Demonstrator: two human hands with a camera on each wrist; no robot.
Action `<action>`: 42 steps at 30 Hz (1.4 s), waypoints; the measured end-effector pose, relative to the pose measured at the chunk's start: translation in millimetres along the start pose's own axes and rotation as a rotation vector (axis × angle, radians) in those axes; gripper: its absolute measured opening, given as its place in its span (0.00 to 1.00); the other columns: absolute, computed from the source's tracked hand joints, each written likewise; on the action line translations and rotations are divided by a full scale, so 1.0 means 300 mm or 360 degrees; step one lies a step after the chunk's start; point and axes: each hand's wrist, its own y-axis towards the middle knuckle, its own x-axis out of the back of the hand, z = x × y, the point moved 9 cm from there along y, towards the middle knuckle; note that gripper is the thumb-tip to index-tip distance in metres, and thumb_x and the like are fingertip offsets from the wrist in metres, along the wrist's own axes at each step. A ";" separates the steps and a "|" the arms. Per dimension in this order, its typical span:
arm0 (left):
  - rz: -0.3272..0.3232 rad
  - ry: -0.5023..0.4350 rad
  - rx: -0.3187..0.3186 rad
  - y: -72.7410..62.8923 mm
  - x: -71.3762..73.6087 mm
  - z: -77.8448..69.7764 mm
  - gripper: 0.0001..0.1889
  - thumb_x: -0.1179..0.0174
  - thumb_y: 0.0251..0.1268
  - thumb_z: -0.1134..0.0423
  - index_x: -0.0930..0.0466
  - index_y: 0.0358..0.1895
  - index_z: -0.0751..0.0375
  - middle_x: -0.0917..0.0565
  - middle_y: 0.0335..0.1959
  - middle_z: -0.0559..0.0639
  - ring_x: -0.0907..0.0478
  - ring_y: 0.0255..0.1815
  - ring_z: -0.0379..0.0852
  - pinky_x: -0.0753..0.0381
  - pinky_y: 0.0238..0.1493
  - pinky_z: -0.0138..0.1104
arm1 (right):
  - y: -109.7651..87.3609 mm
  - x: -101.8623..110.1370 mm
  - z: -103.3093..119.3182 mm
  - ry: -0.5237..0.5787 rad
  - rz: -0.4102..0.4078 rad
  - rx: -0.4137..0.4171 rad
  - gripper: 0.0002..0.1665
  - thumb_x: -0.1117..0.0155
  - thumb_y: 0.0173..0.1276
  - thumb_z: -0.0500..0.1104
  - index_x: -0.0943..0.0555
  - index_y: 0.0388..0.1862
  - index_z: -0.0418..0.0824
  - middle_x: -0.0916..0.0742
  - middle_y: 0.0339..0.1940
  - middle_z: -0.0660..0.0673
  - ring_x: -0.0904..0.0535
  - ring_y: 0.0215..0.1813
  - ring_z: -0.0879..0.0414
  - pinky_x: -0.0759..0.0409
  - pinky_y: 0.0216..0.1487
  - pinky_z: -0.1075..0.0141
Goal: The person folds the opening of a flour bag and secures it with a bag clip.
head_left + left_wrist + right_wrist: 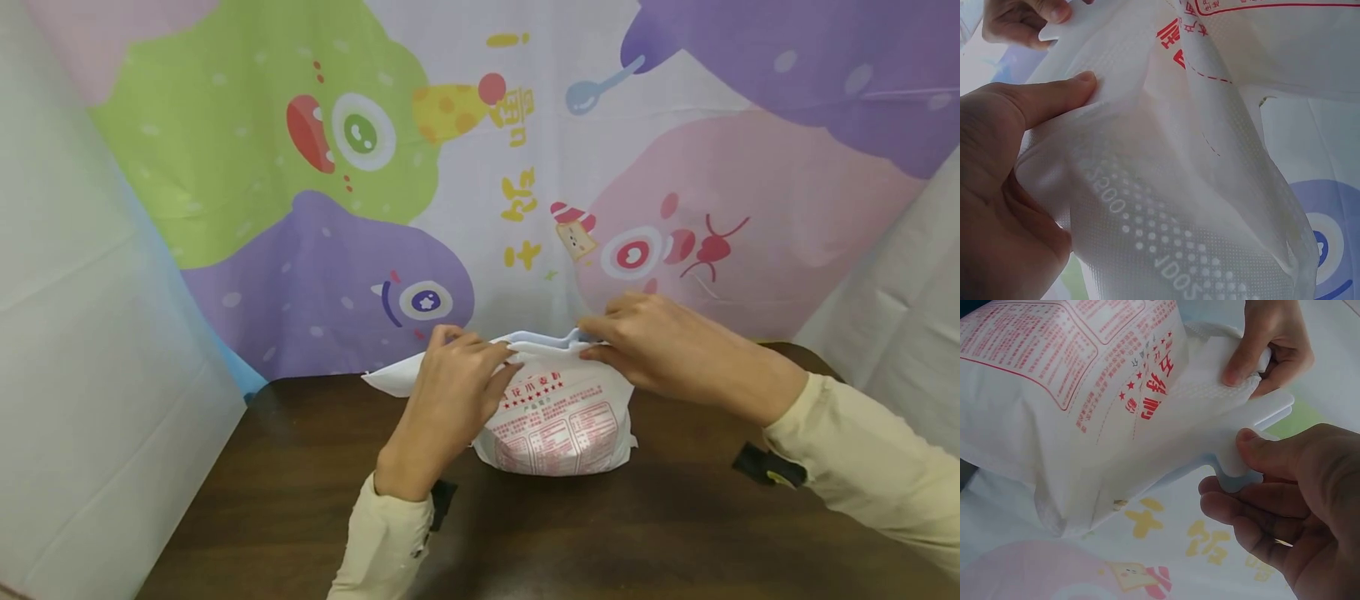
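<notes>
A white flour bag (558,433) with red print stands on the table, its top folded flat. Along that top edge lies a long pale blue-white bag clip (542,339). My left hand (459,385) pinches the bag's top edge at the left, thumb on the near side. At the other side my right hand (656,354) pinches the clip's end tab. The right wrist view shows the clip (1238,447) between my right thumb and fingers, with its bars close together; whether it is locked I cannot tell. A loose bag corner (1166,231) hangs past my left hand.
The dark brown table (285,492) carries the bag near its far edge. Behind it hangs a cartoon-printed cloth (360,275). White curtains (67,333) stand on both sides. A black strap piece (768,465) sits by my right sleeve.
</notes>
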 end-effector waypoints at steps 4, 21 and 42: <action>-0.0004 -0.0023 0.0007 0.000 0.002 0.005 0.04 0.30 0.61 0.63 0.15 0.35 0.59 0.14 0.24 0.46 0.19 0.29 0.44 0.28 0.49 0.45 | -0.007 -0.001 -0.004 -0.0002 0.0002 0.0006 0.13 0.24 0.59 0.39 0.23 0.31 0.43 0.31 0.18 0.53 0.35 0.21 0.60 0.33 0.23 0.68; 0.0016 -0.0075 0.0052 -0.004 0.003 0.020 0.03 0.31 0.63 0.62 0.15 0.34 0.57 0.15 0.23 0.44 0.21 0.28 0.44 0.29 0.49 0.46 | -0.017 -0.043 -0.066 0.0148 0.0147 -0.0181 0.13 0.26 0.62 0.42 0.16 0.44 0.40 0.18 0.26 0.52 0.28 0.25 0.62 0.26 0.26 0.68; 0.0040 -0.0150 0.0039 -0.009 0.033 0.031 0.04 0.33 0.64 0.63 0.13 0.40 0.57 0.11 0.33 0.44 0.18 0.33 0.44 0.29 0.45 0.43 | -0.046 -0.051 -0.066 0.0127 0.0059 -0.0157 0.15 0.25 0.61 0.42 0.17 0.45 0.39 0.16 0.31 0.51 0.24 0.30 0.59 0.22 0.31 0.65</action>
